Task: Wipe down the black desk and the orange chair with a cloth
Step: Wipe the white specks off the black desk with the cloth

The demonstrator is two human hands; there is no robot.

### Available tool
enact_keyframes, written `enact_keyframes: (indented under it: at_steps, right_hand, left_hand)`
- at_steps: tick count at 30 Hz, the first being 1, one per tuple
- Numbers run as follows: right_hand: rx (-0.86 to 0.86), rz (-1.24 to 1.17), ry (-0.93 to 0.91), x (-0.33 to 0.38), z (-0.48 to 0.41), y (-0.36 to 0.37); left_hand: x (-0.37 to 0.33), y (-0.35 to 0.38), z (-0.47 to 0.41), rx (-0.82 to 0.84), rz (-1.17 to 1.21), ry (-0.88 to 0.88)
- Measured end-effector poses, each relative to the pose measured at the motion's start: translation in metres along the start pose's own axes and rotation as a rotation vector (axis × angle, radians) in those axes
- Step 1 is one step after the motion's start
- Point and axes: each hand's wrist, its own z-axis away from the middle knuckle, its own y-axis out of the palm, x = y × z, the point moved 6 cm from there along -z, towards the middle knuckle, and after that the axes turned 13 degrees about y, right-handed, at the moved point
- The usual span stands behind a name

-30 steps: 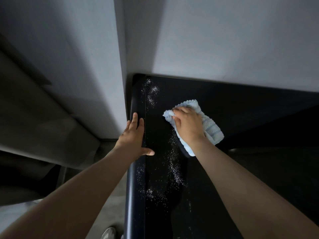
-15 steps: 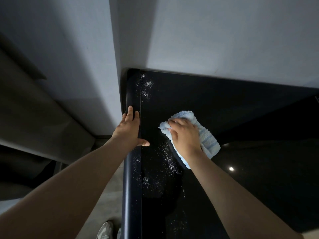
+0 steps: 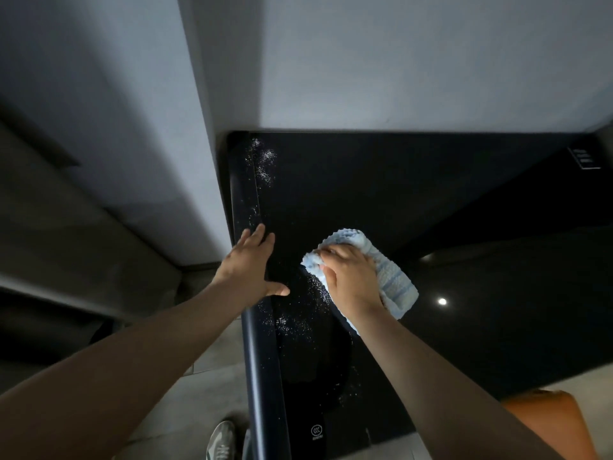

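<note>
While the right grip (image 3: 351, 280) bears down on the pale blue cloth (image 3: 394, 280), its fingers curled into the bunched fabric, the wiping of the counter (image 3: 431, 200) looks to be the step in hand. The orange chair (image 3: 550, 423), of which only a corner shows, well to the right of that grip and nearer the person, seems to wait its turn.

The left grip (image 3: 250, 267) holds nothing. It lies with fingers straight on the counter's rounded rim (image 3: 262, 360), just left of the cloth, thumb stretched toward it.

White specks (image 3: 292, 320) lie scattered between the two grips and on toward the person. A second patch sits well beyond the left grip's fingertips, in the far corner. The next move probably calls for a flat, firm pull of the cloth leftward and back through the near scatter, gathering the grains rather than flicking them over the rim, followed by a reach to the far corner.

The counter is glossy black and mirrors a light spot (image 3: 442, 301) just right of the cloth. Beyond both grips it meets a plain grey wall (image 3: 398, 61). Below the left forearm lies a pale floor (image 3: 212, 376), with a shoe (image 3: 221, 441) beside the rim. The room is dim.
</note>
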Motion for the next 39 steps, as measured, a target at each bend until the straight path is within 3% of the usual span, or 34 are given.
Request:
enact_keyframes:
  at_steps: [17, 31, 39]
  right_hand:
    - [0.042, -0.042, 0.097, -0.022, 0.101, 0.003]
    - [0.033, -0.028, 0.157, -0.039, 0.187, 0.004]
    - [0.123, -0.037, 0.151, -0.047, 0.228, 0.004]
  left_hand:
    - [-0.032, 0.067, 0.074, 0.118, -0.107, 0.037]
    - [-0.036, 0.064, 0.074, 0.153, -0.092, -0.002]
    - [-0.037, 0.065, 0.076, 0.134, -0.109, 0.003]
